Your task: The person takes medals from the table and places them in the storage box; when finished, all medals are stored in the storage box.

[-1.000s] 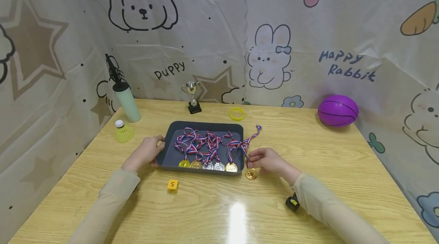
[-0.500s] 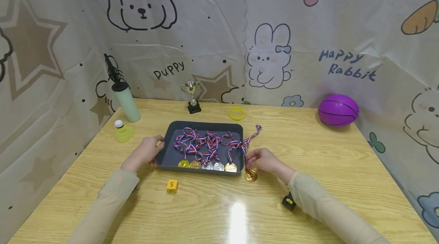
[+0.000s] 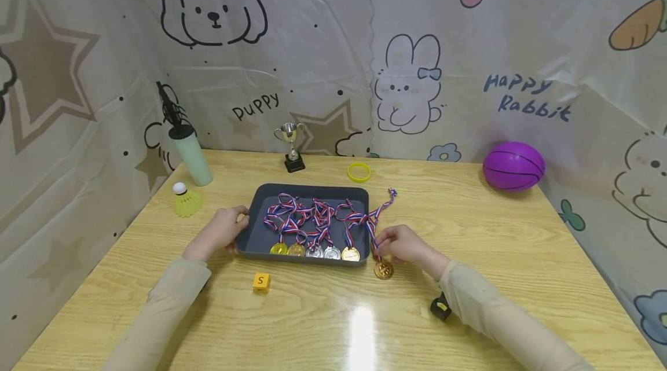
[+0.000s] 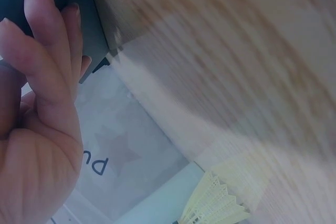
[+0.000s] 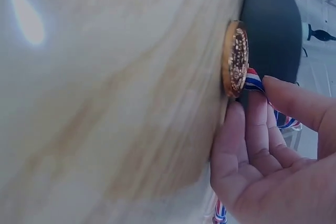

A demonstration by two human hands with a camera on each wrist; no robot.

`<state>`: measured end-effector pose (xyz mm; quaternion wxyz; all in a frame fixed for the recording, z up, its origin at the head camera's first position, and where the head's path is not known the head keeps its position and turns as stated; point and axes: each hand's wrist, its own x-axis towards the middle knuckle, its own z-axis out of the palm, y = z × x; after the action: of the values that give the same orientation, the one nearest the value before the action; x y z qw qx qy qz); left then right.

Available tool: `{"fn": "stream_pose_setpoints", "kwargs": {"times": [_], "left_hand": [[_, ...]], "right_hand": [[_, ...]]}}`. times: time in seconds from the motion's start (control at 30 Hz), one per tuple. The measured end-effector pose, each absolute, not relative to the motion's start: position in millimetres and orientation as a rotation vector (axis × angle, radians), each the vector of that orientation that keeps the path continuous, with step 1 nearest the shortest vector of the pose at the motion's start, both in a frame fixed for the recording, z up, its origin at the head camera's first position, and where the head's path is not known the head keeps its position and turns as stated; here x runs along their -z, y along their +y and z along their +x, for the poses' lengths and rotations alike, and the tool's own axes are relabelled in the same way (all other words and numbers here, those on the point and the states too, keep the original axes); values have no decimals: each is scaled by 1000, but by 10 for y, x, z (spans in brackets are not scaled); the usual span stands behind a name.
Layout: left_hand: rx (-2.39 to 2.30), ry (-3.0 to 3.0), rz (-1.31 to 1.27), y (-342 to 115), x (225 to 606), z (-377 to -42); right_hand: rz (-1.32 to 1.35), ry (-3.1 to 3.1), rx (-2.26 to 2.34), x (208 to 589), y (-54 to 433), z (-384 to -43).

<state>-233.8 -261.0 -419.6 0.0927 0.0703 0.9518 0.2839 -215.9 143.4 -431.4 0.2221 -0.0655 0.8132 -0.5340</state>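
Observation:
My left hand [image 3: 227, 227] holds the left end of a dark grey tray [image 3: 256, 240], its fingers against the tray's wall in the left wrist view. Gold and silver medals [image 3: 314, 251] lie in a row along the tray's front, their striped ribbons [image 3: 324, 212] bunched behind them. Just outside the right wall, my right hand [image 3: 405, 242] pinches the red, white and blue ribbon [image 5: 253, 80] of a bronze-coloured medal [image 3: 384, 270]. That medal stands nearly on edge in the right wrist view. The ribbon's far end overlaps the tray's right rim.
Behind the tray are a small trophy [image 3: 294, 148] and a yellow wristband [image 3: 359, 172]. A green bottle [image 3: 192, 154] and a shuttlecock [image 3: 186, 200] stand left. A yellow cube [image 3: 261, 282] lies in front, a black object [image 3: 440, 307] by the right sleeve, a purple ball [image 3: 513, 166] back right.
The bronze-coloured medal has shifted slightly toward the table's front, and my right hand has moved slightly left with its ribbon. The left hand and tray stay in place.

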Motion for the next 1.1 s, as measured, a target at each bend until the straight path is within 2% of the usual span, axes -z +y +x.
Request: {"fn": "stream_pose_setpoints", "kwargs": {"times": [0.47,0.7,1.1], "left_hand": [[-838,2821,200,-2607,4193,-2342],[-836,2827,208,-2609,4188,-2344],[-832,2831,225,-2619,4188,-2353]], "right_hand": [[-152,2125,1618,4185,1636,-2193],[-48,2134,1630,3954,1680,-2232],[-85,1975,1774,3674,1618,-2221]]}}
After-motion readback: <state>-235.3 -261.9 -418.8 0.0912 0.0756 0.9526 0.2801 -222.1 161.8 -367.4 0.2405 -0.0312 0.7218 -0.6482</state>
